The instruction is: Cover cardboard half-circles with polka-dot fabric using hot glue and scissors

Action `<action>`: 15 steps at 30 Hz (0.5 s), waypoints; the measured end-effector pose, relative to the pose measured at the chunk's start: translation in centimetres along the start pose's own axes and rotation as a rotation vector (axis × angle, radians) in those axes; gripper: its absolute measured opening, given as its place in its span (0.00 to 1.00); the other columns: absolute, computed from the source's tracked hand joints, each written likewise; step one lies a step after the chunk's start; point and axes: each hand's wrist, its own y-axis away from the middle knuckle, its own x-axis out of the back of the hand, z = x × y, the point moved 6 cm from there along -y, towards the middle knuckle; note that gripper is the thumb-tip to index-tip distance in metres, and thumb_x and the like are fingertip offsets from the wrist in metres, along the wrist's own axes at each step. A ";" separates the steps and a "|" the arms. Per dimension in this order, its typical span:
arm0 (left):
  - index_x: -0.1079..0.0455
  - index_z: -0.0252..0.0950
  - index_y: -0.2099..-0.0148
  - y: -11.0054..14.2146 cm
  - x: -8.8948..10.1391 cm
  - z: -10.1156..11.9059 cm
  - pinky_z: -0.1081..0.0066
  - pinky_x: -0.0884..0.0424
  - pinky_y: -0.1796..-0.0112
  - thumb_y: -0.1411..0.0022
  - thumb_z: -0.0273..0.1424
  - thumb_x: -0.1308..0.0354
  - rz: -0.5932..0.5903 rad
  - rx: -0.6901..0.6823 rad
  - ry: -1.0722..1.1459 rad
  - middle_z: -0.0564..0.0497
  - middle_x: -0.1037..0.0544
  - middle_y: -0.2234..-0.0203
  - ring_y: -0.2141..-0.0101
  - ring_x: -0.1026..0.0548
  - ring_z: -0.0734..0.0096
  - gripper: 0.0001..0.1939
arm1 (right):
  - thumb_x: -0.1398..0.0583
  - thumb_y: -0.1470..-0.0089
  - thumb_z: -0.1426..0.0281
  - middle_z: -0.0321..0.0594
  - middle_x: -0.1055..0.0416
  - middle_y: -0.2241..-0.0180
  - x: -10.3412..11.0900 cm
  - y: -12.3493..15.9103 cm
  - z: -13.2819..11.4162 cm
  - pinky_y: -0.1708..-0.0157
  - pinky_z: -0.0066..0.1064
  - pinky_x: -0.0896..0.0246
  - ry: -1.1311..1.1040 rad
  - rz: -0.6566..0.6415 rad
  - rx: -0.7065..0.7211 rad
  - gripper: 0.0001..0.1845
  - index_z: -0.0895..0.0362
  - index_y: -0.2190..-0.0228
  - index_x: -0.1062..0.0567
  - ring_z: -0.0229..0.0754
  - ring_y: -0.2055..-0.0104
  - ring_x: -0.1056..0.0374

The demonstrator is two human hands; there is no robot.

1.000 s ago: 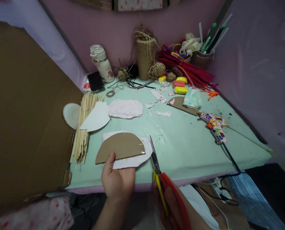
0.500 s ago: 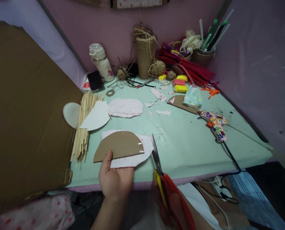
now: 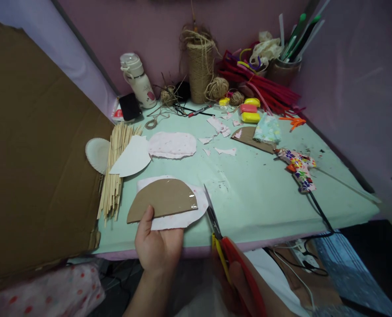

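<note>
My left hand grips a brown half-round piece of cardboard, thumb on top and fingers out of sight beneath. Under the cardboard lies white dotted fabric, pinched in the same grip and jutting out at the right. A pair of scissors with red and yellow handles is held in my right hand. Its blades are parted and stand at the fabric's right edge. Beyond them lies another piece of dotted fabric, flat on the table.
A bundle of thin sticks lies at left beside a big cardboard sheet. Fabric scraps are strewn mid-table. On the right rests a flowered glue gun with its cord. A twine spool and a bottle stand behind.
The scissors' blades have shifted slightly left, closer in over the fabric's right edge. My left hand keeps its hold on the cardboard and fabric. The view has tilted a little.
</note>
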 end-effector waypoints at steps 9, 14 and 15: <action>0.29 0.42 0.44 0.1 -0.1 0.1 0.44 0.45 0.40 0.37 0.29 0.48 0.062 0.000 0.016 0.46 0.22 0.50 0.44 0.30 0.54 0.20 | 0.35 0.59 0.41 0.36 0.30 0.77 -0.1 0.6 -2.0 0.82 0.31 0.36 -0.016 0.110 0.034 0.29 0.44 0.60 0.25 0.43 0.77 0.33; 0.30 0.42 0.44 0.0 -0.1 0.2 0.44 0.47 0.39 0.37 0.29 0.48 0.063 0.002 0.033 0.47 0.22 0.50 0.44 0.29 0.55 0.20 | 0.34 0.63 0.40 0.37 0.30 0.73 -0.6 1.3 -4.2 0.79 0.23 0.38 0.046 0.205 0.096 0.30 0.52 0.70 0.26 0.37 0.74 0.34; 0.30 0.42 0.44 0.0 -0.1 0.2 0.44 0.47 0.39 0.37 0.29 0.48 0.060 0.001 0.032 0.47 0.22 0.50 0.44 0.29 0.55 0.20 | 0.34 0.63 0.39 0.37 0.31 0.73 -0.7 1.3 -4.6 0.78 0.23 0.37 0.063 0.209 0.106 0.30 0.52 0.72 0.27 0.37 0.74 0.34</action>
